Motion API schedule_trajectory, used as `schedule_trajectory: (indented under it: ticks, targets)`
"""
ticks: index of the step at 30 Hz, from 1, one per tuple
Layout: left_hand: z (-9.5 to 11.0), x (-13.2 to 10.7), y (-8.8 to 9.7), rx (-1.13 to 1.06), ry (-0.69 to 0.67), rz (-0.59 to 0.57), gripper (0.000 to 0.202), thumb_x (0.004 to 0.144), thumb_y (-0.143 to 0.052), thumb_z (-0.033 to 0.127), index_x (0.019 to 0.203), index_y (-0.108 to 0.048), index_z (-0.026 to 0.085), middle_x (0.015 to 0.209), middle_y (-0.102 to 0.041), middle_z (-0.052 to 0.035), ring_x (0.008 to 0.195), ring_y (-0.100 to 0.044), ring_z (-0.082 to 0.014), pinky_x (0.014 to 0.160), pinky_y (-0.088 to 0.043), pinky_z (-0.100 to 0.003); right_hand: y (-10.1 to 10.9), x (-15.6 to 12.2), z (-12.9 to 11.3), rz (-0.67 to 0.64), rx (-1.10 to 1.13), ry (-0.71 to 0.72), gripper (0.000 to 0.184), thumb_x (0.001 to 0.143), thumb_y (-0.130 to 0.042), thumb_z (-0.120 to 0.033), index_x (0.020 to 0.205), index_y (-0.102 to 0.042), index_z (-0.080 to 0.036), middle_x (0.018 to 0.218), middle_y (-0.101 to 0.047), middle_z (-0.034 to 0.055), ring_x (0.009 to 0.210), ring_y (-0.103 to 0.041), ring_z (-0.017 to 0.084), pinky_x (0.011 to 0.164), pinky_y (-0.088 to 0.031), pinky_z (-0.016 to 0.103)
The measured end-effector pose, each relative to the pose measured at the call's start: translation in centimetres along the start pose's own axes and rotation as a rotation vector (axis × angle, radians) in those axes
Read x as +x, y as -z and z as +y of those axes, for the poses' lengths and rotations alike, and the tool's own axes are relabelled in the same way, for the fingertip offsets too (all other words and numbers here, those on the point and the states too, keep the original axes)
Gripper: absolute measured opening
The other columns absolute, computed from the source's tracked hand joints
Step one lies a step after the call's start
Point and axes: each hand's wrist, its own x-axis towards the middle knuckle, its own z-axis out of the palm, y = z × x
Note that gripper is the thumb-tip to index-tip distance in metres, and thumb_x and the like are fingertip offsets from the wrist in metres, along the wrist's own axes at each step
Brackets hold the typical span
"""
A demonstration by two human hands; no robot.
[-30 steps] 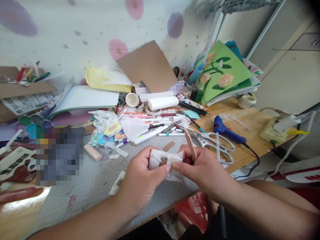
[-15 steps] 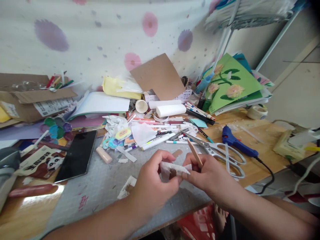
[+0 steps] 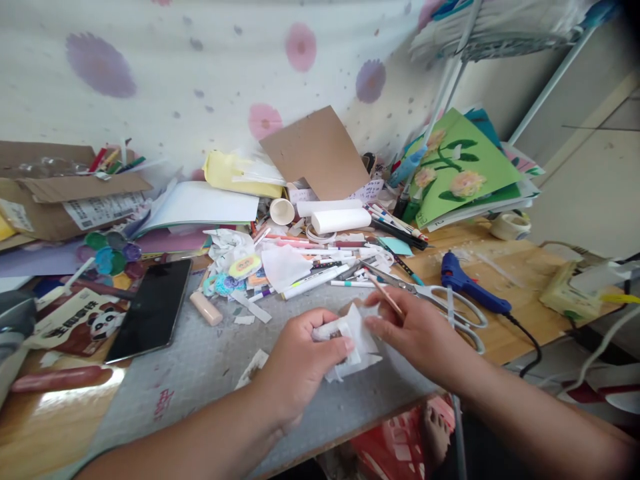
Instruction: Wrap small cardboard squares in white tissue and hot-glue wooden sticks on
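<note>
My left hand (image 3: 300,357) is closed around a crumpled piece of white tissue paper (image 3: 356,340) with a small brown piece showing through it. My right hand (image 3: 415,330) pinches the same paper from the right and also keeps a thin wooden stick (image 3: 387,297) between its fingers, slanting up to the left. Both hands hover just above the grey cutting mat (image 3: 200,363) at the desk's front edge.
Scissors (image 3: 435,300) and a blue glue gun (image 3: 470,287) lie right of my hands. Markers (image 3: 310,280), paper scraps and white rolls (image 3: 340,219) crowd the middle. A black phone (image 3: 150,310) lies at left, a cardboard box (image 3: 65,190) behind it, green flower artwork (image 3: 460,163) at back right.
My hands dropped closer to the mat and the paper has been pulled open wider. The wooden stick has tipped lower and more sideways. The view shifted down slightly.
</note>
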Motion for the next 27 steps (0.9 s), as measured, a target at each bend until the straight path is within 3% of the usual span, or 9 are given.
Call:
schedule_trajectory:
  ticks: [3,6,10,13,16,20,27]
  targets:
    - [-0.1,0.0,-0.1,-0.047,-0.004,0.004,0.016,0.069,-0.065,0.023,0.082,-0.060,0.015,0.065,-0.059,0.0011,0.060,-0.051,-0.0118,0.058,-0.036,-0.024,0.6,0.6,2.0,0.108,-0.295,0.095,0.040,0.081,-0.053,-0.029,0.118,-0.054,-0.013,0.093,-0.062,0.0118,0.080,-0.059,0.025,0.071,-0.047,0.040]
    - [0.0,0.0,-0.1,-0.044,0.001,0.010,0.017,0.069,-0.065,0.024,0.082,-0.058,0.016,0.065,-0.060,0.0000,0.059,-0.051,-0.0125,0.057,-0.036,-0.024,1.0,0.4,2.8,0.089,-0.337,0.160,0.043,0.079,-0.056,-0.024,0.121,-0.055,-0.012,0.111,-0.059,0.0181,0.102,-0.055,0.033,0.087,-0.042,0.052]
    - [0.2,-0.2,-0.1,0.089,-0.032,0.001,0.013,0.071,-0.063,0.026,0.078,-0.057,0.017,0.061,-0.056,0.0026,0.056,-0.047,-0.0113,0.054,-0.034,-0.023,1.2,-0.9,2.1,0.098,-0.162,0.367,0.027,0.088,-0.052,-0.023,0.114,-0.059,-0.020,0.109,-0.059,0.0105,0.103,-0.055,0.024,0.090,-0.045,0.042]
    - [0.4,-0.5,-0.3,0.262,-0.107,0.005,0.009,0.071,-0.061,0.024,0.071,-0.054,0.018,0.056,-0.047,0.0059,0.053,-0.040,-0.0103,0.051,-0.031,-0.022,0.9,-1.8,1.0,0.139,-0.012,0.536,0.033,0.085,-0.058,-0.017,0.117,-0.054,-0.025,0.113,-0.053,0.0073,0.105,-0.053,0.019,0.088,-0.046,0.034]
    - [0.6,-0.8,-0.6,0.344,-0.116,0.012,0.006,0.071,-0.059,0.021,0.071,-0.052,0.020,0.056,-0.044,0.0068,0.052,-0.039,-0.0105,0.049,-0.030,-0.022,0.4,-2.3,0.1,0.224,-0.057,0.649,0.039,0.078,-0.061,-0.007,0.113,-0.055,-0.024,0.113,-0.047,0.0071,0.107,-0.050,0.020,0.090,-0.044,0.035]
    - [0.6,-1.0,-0.7,0.357,-0.097,-0.019,0.005,0.072,-0.058,0.020,0.071,-0.053,0.020,0.056,-0.044,0.0065,0.053,-0.038,-0.0105,0.049,-0.030,-0.022,0.1,-2.3,-0.6,0.295,-0.149,0.702,0.023,0.079,-0.058,-0.005,0.094,-0.060,-0.022,0.103,-0.050,0.0056,0.097,-0.050,0.021,0.081,-0.045,0.036]
    - [0.2,-0.8,-0.3,0.153,-0.065,-0.054,0.015,0.073,-0.063,0.023,0.075,-0.049,0.020,0.058,-0.043,0.0077,0.053,-0.037,-0.0093,0.049,-0.029,-0.020,0.1,-2.3,-0.9,0.278,-0.292,0.836,0.017,0.080,-0.054,-0.003,0.087,-0.062,-0.017,0.090,-0.055,0.0062,0.088,-0.049,0.021,0.077,-0.045,0.038]
